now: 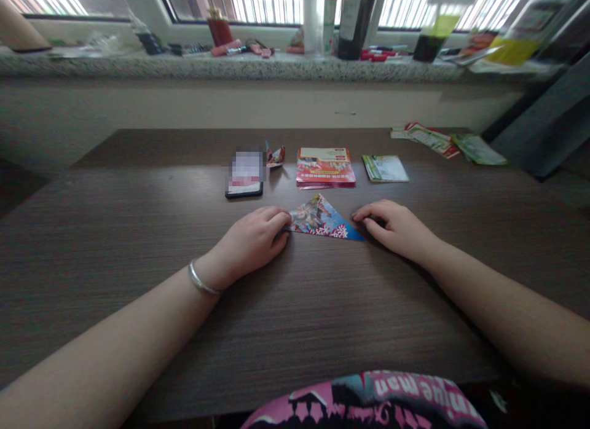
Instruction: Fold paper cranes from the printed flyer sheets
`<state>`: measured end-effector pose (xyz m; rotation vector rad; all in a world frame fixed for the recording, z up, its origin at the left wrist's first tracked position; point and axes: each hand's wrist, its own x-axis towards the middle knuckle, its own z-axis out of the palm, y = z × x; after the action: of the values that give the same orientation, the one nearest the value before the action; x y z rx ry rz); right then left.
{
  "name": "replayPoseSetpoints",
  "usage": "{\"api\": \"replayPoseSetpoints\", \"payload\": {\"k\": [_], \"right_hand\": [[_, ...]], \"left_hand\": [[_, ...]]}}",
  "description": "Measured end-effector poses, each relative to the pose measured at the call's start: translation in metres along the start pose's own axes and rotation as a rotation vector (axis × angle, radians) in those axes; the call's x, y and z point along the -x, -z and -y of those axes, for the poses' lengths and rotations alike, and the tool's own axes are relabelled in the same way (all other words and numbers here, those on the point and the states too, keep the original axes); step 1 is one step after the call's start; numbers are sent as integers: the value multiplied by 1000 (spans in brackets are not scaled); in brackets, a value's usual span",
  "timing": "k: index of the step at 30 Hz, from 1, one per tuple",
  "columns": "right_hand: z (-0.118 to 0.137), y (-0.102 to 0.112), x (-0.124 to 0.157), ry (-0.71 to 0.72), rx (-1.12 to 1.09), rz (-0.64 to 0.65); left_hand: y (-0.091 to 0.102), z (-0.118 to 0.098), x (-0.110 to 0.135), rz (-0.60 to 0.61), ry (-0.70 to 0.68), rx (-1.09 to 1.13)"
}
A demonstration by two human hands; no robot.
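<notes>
Window panes [267, 5]: far, glaring white
Table [322, 306]: dim, pale sheen far left
Phone screen [246, 171]: pixelated
Far-right bottle [514, 48]: blurred, stretched

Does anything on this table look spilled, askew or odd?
Nothing looks spilled. The phone left of the red leaflet stack looks odd: blocky pixelation covers much of it. Toward the far right of the table, green-and-red papers lie askew, overlapping at angles, unlike that neater stack.

One head-worn camera looks forward and down across the table [322, 306] toward the windowsill [258, 69].
</notes>
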<state>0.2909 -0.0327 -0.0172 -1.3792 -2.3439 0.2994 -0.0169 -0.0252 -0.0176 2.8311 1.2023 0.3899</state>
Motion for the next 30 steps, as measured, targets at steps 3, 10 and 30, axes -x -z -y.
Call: {"api": "replayPoseSetpoints", "payload": {"k": [3,10,30], "right_hand": [[3,-8,-3,69,29,-12],[12,-10,1,123,153,91],[16,-10,4,360,-103,12]], "left_hand": [[-3,-1,-1,-85,53,21],[-8,3,1,4,220,2],[-8,13,2,-77,103,312]]}}
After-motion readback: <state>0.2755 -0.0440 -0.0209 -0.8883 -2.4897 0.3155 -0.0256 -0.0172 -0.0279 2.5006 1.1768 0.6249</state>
